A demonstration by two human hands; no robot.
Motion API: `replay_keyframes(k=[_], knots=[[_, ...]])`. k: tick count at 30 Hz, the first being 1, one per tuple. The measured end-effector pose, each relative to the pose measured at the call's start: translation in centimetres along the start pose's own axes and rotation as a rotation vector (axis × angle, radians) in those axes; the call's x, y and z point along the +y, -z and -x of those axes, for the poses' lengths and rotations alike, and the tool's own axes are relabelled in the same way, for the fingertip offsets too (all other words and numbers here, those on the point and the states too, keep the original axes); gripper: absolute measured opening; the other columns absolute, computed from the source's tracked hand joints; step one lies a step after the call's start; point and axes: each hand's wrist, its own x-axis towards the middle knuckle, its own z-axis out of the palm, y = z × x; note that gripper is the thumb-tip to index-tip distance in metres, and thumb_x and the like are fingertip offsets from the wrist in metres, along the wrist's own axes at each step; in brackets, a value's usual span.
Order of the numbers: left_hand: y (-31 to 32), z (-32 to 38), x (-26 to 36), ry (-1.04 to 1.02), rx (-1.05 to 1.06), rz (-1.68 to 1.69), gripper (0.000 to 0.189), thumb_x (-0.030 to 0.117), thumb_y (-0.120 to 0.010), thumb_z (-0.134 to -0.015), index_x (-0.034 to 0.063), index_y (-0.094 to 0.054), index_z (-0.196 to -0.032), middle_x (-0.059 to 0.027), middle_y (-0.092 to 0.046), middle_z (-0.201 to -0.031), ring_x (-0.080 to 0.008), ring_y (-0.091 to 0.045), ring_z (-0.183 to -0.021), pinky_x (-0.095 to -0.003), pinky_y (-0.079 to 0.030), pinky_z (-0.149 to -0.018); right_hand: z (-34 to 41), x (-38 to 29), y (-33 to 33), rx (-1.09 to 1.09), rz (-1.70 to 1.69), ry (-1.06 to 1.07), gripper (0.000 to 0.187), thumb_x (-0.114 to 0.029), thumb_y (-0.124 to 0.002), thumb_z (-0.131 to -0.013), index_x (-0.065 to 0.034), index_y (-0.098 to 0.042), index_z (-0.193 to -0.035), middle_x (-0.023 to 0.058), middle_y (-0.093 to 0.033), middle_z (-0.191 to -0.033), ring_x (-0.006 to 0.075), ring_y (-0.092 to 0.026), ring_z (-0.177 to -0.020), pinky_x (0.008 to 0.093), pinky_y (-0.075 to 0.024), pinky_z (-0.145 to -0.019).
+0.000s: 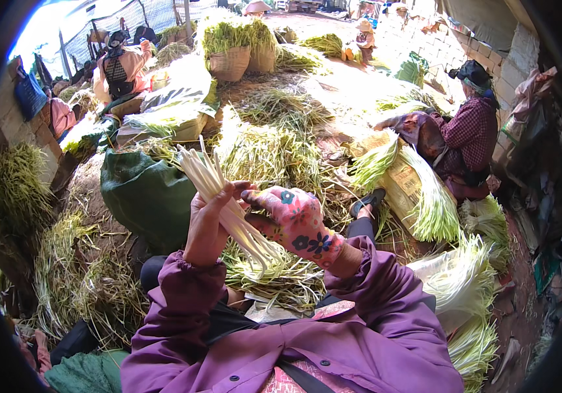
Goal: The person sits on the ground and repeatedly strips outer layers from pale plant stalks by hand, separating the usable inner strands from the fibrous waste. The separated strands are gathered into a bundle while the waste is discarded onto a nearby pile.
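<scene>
My left hand (212,221), bare, is closed around a bundle of pale, whitish plant stalks (241,228) that slants from upper left to lower right. My right hand (295,223), in a pink glove with a flower print, is at the right side of the bundle with its fingers curled. Its fingertips are close to the stalks, and whether they pinch any is hidden. Below both hands, a loose heap of yellow-green stalks (285,282) lies between my legs. Beyond them is a larger pile of cut stalks (271,157).
A dark green sack (143,196) stands at the left, near straw-like heaps (89,285). On the right, pale green bundles (430,196) lie over a yellowish sack (403,189), with more bundles (462,280) beside me. A person in a checked top (472,127) sits there; others sit farther off.
</scene>
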Motion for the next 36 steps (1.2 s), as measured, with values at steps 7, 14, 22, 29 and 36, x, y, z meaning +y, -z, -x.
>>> replay_keyframes(k=[7,14,22,29,36], knots=[[-0.4,0.4,0.2,0.028,-0.098,0.057,0.031,0.016,-0.05,-0.09,-0.006,-0.052,-0.111,-0.0189,-0.059,-0.108,-0.0271,-0.061,-0.092,-0.0377,-0.055,-0.068,0.3,-0.5,-0.6,-0.055,-0.157,-0.092,0.037,-0.035,-0.061,-0.079,-0.0119,-0.059,-0.107,0.0088,-0.059,-0.087,0.029,-0.061,-0.076,0.0391,-0.0483,-0.064],[0.8,0.3,-0.1,0.119,-0.227,0.077,0.028,0.009,-0.05,-0.086,-0.0057,-0.053,-0.11,-0.0196,-0.057,-0.112,-0.0259,-0.061,-0.095,-0.0381,-0.052,-0.079,0.6,0.4,-1.1,-0.052,-0.194,-0.062,0.029,-0.027,-0.06,-0.079,-0.012,-0.06,-0.103,0.0086,-0.059,-0.084,0.0289,-0.06,-0.072,0.039,-0.0479,-0.06],[1.4,-0.1,-1.0,0.086,-0.112,0.061,0.023,0.008,-0.053,-0.085,-0.0018,-0.051,-0.106,-0.0191,-0.058,-0.11,-0.0273,-0.054,-0.107,-0.0405,-0.048,-0.086,0.5,0.7,-1.4,-0.006,0.09,0.001,0.024,-0.015,-0.067,-0.068,-0.0085,-0.057,-0.089,0.0083,-0.055,-0.077,0.0277,-0.059,-0.065,0.0369,-0.0471,-0.054],[1.3,-0.1,-1.3,0.034,-0.088,0.062,0.022,0.012,-0.055,-0.087,-0.0007,-0.052,-0.105,-0.0165,-0.06,-0.106,-0.0255,-0.057,-0.104,-0.0398,-0.045,-0.09,1.0,0.5,0.0,-0.027,-0.111,-0.055,0.025,-0.034,-0.06,-0.082,-0.0126,-0.062,-0.096,0.0098,-0.059,-0.078,0.0283,-0.061,-0.069,0.0381,-0.0484,-0.058],[0.5,0.4,-2.6,0.003,-0.137,-0.183,0.024,0.019,-0.056,-0.089,-0.0015,-0.054,-0.102,-0.0122,-0.064,-0.088,-0.02,-0.063,-0.083,-0.0346,-0.049,-0.081,-4.8,1.4,3.9,0.144,-0.241,-0.194,0.044,-0.036,-0.062,-0.081,-0.0009,-0.059,-0.108,0.0154,-0.063,-0.082,0.0256,-0.065,-0.072,0.0342,-0.0499,-0.061]])
